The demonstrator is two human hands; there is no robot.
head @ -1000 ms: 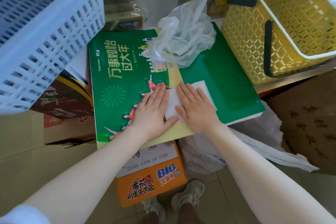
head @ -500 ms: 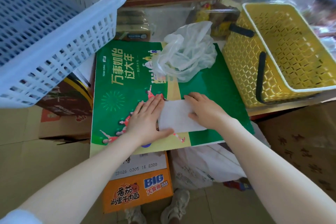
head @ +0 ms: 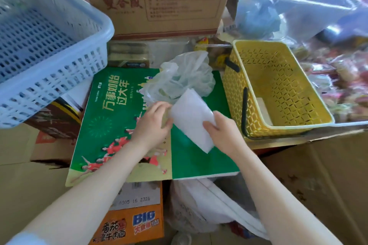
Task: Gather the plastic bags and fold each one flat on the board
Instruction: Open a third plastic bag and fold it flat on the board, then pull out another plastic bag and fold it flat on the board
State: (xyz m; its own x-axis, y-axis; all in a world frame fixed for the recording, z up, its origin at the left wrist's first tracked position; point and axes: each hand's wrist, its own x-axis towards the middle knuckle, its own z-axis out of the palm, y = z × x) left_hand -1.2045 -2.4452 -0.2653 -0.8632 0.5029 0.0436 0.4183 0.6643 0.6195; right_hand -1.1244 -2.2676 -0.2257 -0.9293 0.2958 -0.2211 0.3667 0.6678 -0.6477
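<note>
The folded bag (head: 191, 119) is a flat white oblong, smooth and opaque, with crisp straight edges and a squared far corner. It is tilted, its near end low over the board (head: 123, 125) and its far end raised toward the loose bag (head: 183, 77). The right hand (head: 221, 133) pinches its right edge, thumb on top and fingers curled beneath. The left hand (head: 153, 121) is at its left edge, fingers bent, thumb tip touching the edge; whether it truly grips cannot be told.

The loose bag is thin, translucent and crumpled into a puffy heap at the far edge of the board, just beyond the folded one. The board is green with printed characters and small red figures on its left half, plain green on the right.

A yellow basket (head: 278, 89) stands just right of the board. A blue basket (head: 49, 61) overhangs the far left. A cardboard box (head: 159, 0) stands beyond. Below the board's near edge sit an orange box (head: 135, 223) and a white sack (head: 209, 205).
</note>
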